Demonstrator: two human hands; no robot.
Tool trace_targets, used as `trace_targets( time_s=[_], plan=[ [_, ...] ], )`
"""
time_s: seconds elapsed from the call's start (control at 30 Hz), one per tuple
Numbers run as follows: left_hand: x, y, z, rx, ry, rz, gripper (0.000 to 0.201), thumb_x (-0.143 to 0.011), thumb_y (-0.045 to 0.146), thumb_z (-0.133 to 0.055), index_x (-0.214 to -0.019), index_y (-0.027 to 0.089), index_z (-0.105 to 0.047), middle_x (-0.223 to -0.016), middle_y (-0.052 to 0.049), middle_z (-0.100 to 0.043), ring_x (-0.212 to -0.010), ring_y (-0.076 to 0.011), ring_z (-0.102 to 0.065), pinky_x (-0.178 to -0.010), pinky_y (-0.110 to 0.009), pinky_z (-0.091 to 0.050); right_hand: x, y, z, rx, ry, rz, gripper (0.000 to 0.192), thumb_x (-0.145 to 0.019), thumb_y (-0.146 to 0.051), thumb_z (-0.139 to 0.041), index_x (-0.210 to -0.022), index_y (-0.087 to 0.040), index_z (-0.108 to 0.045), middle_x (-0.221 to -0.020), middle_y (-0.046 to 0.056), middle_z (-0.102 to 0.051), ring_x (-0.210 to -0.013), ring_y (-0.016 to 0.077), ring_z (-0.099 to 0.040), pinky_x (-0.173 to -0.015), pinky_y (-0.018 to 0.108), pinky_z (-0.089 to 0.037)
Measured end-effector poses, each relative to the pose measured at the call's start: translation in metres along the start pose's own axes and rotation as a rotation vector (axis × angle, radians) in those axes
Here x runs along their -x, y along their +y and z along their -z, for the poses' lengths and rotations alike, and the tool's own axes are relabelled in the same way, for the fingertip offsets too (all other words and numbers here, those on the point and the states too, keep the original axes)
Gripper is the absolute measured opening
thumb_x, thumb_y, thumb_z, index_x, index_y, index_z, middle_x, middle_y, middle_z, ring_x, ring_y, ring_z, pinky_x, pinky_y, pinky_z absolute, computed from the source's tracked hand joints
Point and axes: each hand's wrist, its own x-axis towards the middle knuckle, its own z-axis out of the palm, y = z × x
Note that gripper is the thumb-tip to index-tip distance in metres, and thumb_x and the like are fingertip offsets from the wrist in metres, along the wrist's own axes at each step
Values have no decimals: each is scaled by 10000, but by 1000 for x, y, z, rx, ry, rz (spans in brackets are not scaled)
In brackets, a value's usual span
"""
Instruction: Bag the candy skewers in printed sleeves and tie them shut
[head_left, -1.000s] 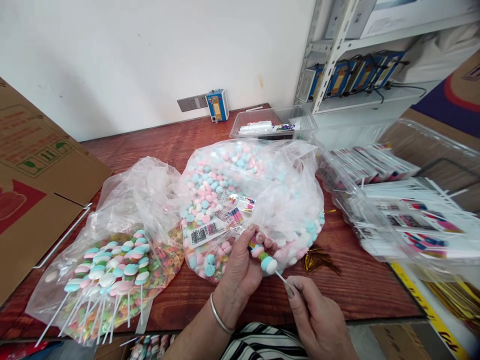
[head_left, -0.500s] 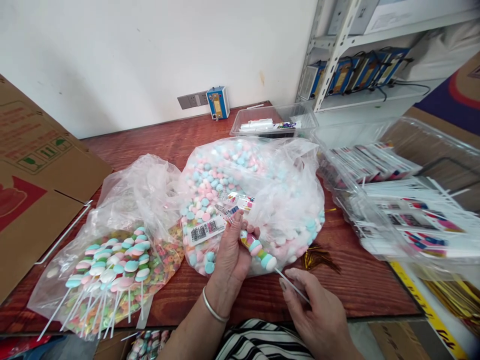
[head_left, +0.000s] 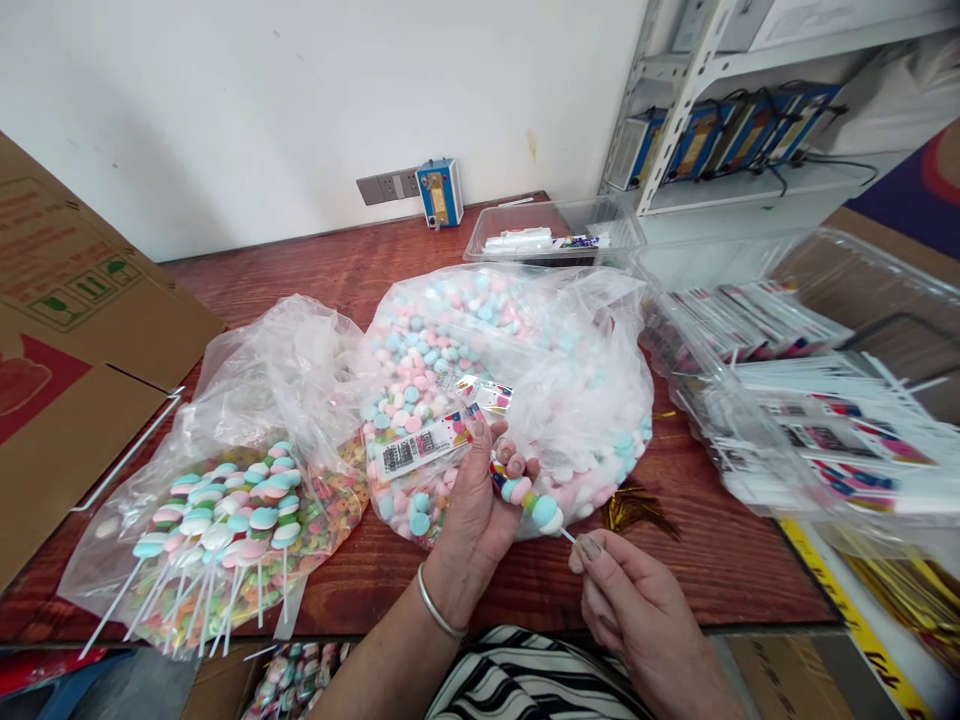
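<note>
Our hands meet over one thing in the head view, at five o'clock from its centre. With the left hand (head_left: 484, 505) we curl our fingers around the upper part of a skewer of soft pink, green, blue and white sweets (head_left: 546, 512); with the right hand (head_left: 634, 590) we pinch its thin white stick (head_left: 568, 536) just below them. The skewer slants, sweets toward ten o'clock, beside a large clear plastic bag of pastel sweets (head_left: 570, 390) on the reddish-brown wooden surface (head_left: 720, 570). A bundle of stacked sweets on white sticks (head_left: 217, 510) lies at eight o'clock, shiny gold strips (head_left: 637, 508) at four, white printed packets (head_left: 847, 455) at three.

We judge the step in hand to be fitting or settling the skewer in printed film; the next move seems to call for a steady left grip and gentle, straight pressure along the stick.

Our left fingers hide the skewer's top, and we cannot tell how far any film covers it. The right hand hides the stick's lower end. We cannot tell whether the white barcoded strip (head_left: 420, 447) touches the left hand. The brown cardboard box (head_left: 90, 320) at nine o'clock is cut off.
</note>
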Motion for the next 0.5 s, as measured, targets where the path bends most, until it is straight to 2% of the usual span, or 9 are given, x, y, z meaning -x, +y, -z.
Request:
trace_targets(
  time_s=[0.07, 0.17, 0.23, 0.3, 0.37, 0.43, 0.5],
  plan=[
    [1, -3, -1, 3, -9, -17, 282, -817, 412, -696, -900, 155, -612, -599, 79, -426, -463, -32, -431, -604, -211, -522, -3, 1, -2, 138, 54, 107, 380, -931, -535, -482, -756, -203, -539, -484, -91, -314, -387, 75, -253, -367, 194, -238],
    [3, -5, -4, 9, 53, -43, 287, -820, 437, -683, -876, 167, -602, -609, 65, -456, -484, -47, -452, -601, -223, -520, -6, -1, -5, 619, 177, 550, 262, -943, -349, -527, -743, -193, -593, -578, -8, -552, -500, 124, -482, -496, 239, -371],
    [4, -5, -4, 14, 123, -31, 280, -823, 433, -679, -851, 168, -592, -609, 54, -474, -500, -64, -471, -605, -239, -522, -7, -2, -5, 867, 238, 845, 163, -926, -230, -555, -791, -187, -636, -612, 10, -609, -539, 142, -526, -564, 267, -391],
    [4, -2, -5, 17, 151, 6, 286, -837, 443, -655, -816, 167, -583, -598, 44, -477, -505, -81, -479, -603, -260, -522, -8, -2, -5, 948, 251, 967, 120, -915, -177, -566, -832, -185, -652, -605, 4, -609, -534, 144, -523, -580, 275, -392],
    [5, 3, -5, 19, 108, 52, 303, -859, 461, -607, -795, 165, -587, -594, 33, -478, -522, -103, -497, -613, -285, -525, -8, -1, -3, 864, 224, 861, 127, -931, -204, -546, -853, -188, -644, -649, 7, -625, -568, 145, -547, -584, 266, -406],
    [6, 8, -5, 12, 31, 79, 285, -871, 431, -583, -775, 163, -598, -612, 19, -498, -569, -126, -534, -660, -317, -536, -7, 0, 0, 662, 181, 610, 186, -953, -285, -518, -833, -192, -625, -676, 8, -615, -590, 141, -550, -560, 250, -410],
    [6, 10, -4, 6, -37, 66, 247, -861, 365, -604, -727, 158, -599, -647, 7, -530, -628, -134, -572, -750, -340, -543, -7, 0, 3, 377, 123, 343, 261, -950, -394, -518, -812, -191, -607, -591, -27, -517, -507, 116, -466, -479, 233, -361]
  ],
)
